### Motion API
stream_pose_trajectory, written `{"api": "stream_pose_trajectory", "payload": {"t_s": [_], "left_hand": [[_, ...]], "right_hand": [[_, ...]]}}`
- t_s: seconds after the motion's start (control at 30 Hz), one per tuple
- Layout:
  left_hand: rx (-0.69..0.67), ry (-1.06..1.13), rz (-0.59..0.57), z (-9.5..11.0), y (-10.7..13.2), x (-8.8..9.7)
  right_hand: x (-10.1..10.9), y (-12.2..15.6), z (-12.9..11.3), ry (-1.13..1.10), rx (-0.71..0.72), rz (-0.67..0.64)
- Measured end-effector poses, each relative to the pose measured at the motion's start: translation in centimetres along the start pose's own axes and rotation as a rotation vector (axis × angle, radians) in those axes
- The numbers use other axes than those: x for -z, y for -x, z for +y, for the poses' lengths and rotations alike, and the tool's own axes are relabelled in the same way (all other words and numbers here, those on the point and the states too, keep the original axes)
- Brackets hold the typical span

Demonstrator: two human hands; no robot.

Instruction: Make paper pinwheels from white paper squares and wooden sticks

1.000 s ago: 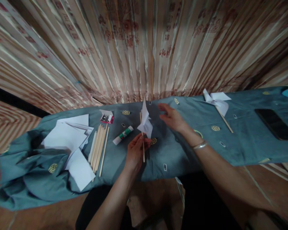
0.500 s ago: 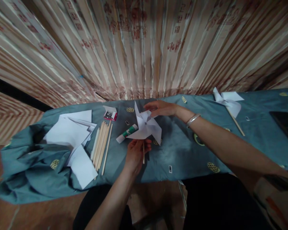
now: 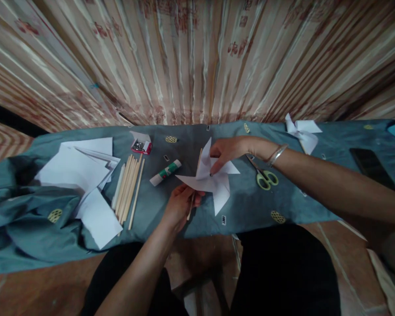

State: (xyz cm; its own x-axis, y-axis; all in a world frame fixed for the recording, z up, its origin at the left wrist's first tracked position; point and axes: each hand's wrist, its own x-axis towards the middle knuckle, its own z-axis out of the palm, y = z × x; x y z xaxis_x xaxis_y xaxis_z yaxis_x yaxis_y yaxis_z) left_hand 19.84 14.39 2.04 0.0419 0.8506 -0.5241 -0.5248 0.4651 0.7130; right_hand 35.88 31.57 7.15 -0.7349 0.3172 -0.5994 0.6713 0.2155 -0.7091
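Observation:
My left hand (image 3: 179,205) is closed round the thin wooden stick (image 3: 190,205) of a white paper pinwheel (image 3: 213,182), held just above the blue-green cloth (image 3: 243,206). My right hand (image 3: 228,151) pinches the centre of the pinwheel, fingertips at the small dark pin where the blades meet. A silver bracelet sits on my right wrist. The stick's upper end pokes out behind the blades.
A glue stick (image 3: 166,172), a small red box of pins (image 3: 140,145), a bundle of wooden sticks (image 3: 128,188) and white paper sheets (image 3: 82,175) lie left. Green-handled scissors (image 3: 265,177), a second pinwheel (image 3: 300,131) and a dark phone (image 3: 373,169) lie right. A striped curtain hangs behind.
My right hand moved in from the right onto the pinwheel's centre. The pinwheel turned from edge-on to face me, and the scissors came into sight.

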Motion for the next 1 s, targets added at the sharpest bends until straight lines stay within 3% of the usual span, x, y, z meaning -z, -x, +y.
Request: {"api": "stream_pose_trajectory", "payload": {"t_s": [0.13,0.3,0.53,0.63,0.77,0.83,1.0], "left_hand": [[-0.001,-0.019,-0.047,-0.6,0.1,-0.1],[-0.017,-0.032,-0.08,-1.3,0.0,-0.1],[-0.05,-0.09,-0.093,-1.2,0.1,0.0],[-0.059,-0.102,-0.097,-0.8,0.4,0.0],[-0.063,-0.165,-0.123,-0.4,0.8,0.4],[-0.088,-0.191,-0.127,-0.3,1.0,0.5],[-0.125,-0.225,-0.119,-0.1,1.5,0.2]], "right_hand": [[-1.8,0.7,1.6,-0.136,0.006,-0.036],[-3.7,1.2,2.6,-0.256,0.066,0.082],[-4.9,1.8,2.5,-0.329,0.181,0.178],[-5.9,3.4,2.3,-0.315,0.191,0.336],[-8.4,6.4,1.3,-0.094,0.252,0.727],[-10.0,7.7,0.5,-0.028,0.315,0.864],[-13.3,9.6,-0.9,-0.006,0.438,0.973]]}}
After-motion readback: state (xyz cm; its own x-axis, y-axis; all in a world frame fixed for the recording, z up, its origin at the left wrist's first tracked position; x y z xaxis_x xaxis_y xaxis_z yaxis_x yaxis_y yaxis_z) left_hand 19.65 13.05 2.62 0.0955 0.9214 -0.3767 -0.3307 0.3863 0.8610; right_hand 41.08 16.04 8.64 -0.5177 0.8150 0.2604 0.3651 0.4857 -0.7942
